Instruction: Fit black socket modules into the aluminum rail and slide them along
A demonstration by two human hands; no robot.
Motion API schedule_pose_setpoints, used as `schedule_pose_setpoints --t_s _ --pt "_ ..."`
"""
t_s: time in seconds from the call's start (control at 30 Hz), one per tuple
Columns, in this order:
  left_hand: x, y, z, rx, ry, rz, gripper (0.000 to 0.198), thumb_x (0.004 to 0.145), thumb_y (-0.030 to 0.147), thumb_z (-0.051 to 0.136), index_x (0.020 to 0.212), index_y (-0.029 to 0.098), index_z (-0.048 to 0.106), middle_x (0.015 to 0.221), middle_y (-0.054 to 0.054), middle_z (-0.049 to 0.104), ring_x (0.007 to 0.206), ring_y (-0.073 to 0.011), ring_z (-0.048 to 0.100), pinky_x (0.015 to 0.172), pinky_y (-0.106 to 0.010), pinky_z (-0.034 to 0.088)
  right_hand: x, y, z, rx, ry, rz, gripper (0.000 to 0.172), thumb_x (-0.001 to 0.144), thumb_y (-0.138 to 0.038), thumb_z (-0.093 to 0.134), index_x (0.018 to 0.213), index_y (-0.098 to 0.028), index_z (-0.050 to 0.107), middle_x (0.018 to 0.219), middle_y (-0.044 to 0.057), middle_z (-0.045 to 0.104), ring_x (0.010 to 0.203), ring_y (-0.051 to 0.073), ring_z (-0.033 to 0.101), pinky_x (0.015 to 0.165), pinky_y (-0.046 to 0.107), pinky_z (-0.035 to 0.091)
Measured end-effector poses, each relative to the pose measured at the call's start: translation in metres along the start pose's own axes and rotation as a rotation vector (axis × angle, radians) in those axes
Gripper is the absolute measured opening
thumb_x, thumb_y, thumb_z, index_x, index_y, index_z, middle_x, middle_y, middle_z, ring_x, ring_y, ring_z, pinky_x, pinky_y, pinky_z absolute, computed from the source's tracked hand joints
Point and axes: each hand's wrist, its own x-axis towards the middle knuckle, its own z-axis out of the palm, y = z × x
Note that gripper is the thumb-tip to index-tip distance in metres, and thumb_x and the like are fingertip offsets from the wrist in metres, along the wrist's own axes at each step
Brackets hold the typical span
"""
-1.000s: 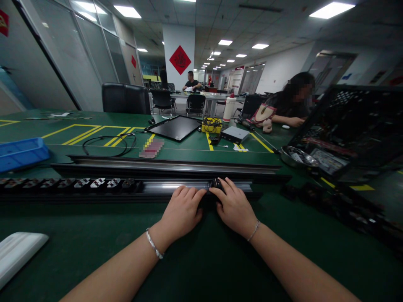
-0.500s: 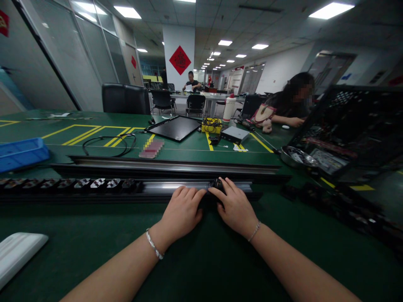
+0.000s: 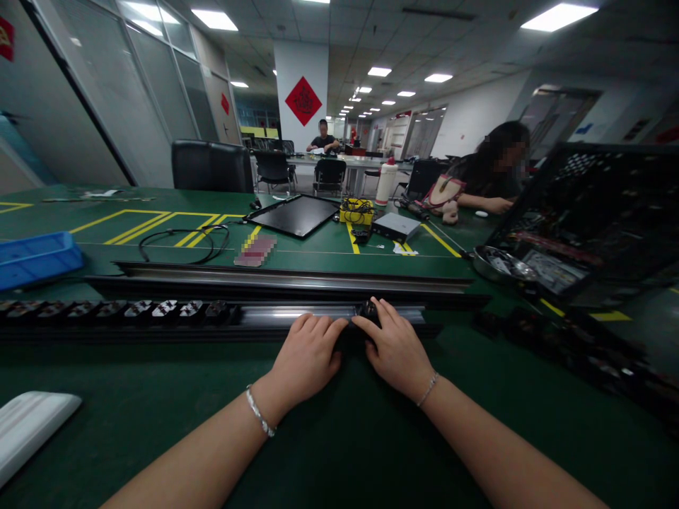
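A long black channel rail (image 3: 276, 315) with a shiny inner face lies across the table in front of me. Several black socket-like modules (image 3: 138, 310) sit in a row in its left part. My left hand (image 3: 310, 353) grips the rail's near edge near the middle, fingers over the edge and thumb below. Right beside it, my right hand (image 3: 395, 346) has its fingers closed around a small black module (image 3: 367, 309) that sits in the rail apart from the row. The fingers partly cover this module. A second channel rail (image 3: 297, 283) lies parallel just behind.
On the green table (image 3: 175, 396) are a blue tray (image 3: 39, 258), a white object (image 3: 35, 431), a black cable loop (image 3: 183, 244), a flat dark panel (image 3: 297, 215) and a metal bowl (image 3: 498, 265). An open black case (image 3: 594, 212) stands right, near a seated person (image 3: 493, 170).
The small black module and my right fingers have shifted very slightly to the right. My left hand stays in place on the rail.
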Motion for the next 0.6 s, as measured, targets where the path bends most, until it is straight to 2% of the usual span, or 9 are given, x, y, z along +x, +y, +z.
schedule_pose_setpoints --t_s 0.23,0.43,0.6 --pt "-0.0003 -0.0001 -0.0011 -0.004 0.001 -0.002 0.048 0.076 0.024 0.055 0.123 0.021 0.044 0.108 -0.005 0.057 0.101 -0.0239 0.049 0.096 -0.041 0.03 -0.0002 -0.0008 0.0004 0.008 0.004 0.018 0.048 0.076 -0.013 0.05 0.121 -0.031 0.053 0.14 0.013 0.037 0.131 0.029 0.028 0.097 0.042 0.034" --pt "-0.0001 0.0005 -0.0015 -0.015 0.007 -0.005 0.048 0.076 0.024 0.055 0.122 0.023 0.044 0.108 -0.005 0.058 0.102 -0.0229 0.049 0.097 -0.04 0.03 -0.0026 -0.0029 0.0018 -0.034 0.042 0.072 0.048 0.077 -0.016 0.052 0.12 -0.036 0.054 0.142 0.009 0.036 0.133 0.032 0.025 0.103 0.049 0.024" --pt "0.0002 0.0009 -0.0014 -0.011 0.004 -0.012 0.047 0.076 0.024 0.055 0.122 0.023 0.044 0.108 -0.005 0.058 0.102 -0.0229 0.049 0.096 -0.04 0.03 -0.0023 -0.0007 0.0015 -0.06 0.009 0.057 0.05 0.078 -0.015 0.051 0.123 -0.037 0.051 0.142 0.008 0.037 0.132 0.03 0.026 0.104 0.048 0.022"
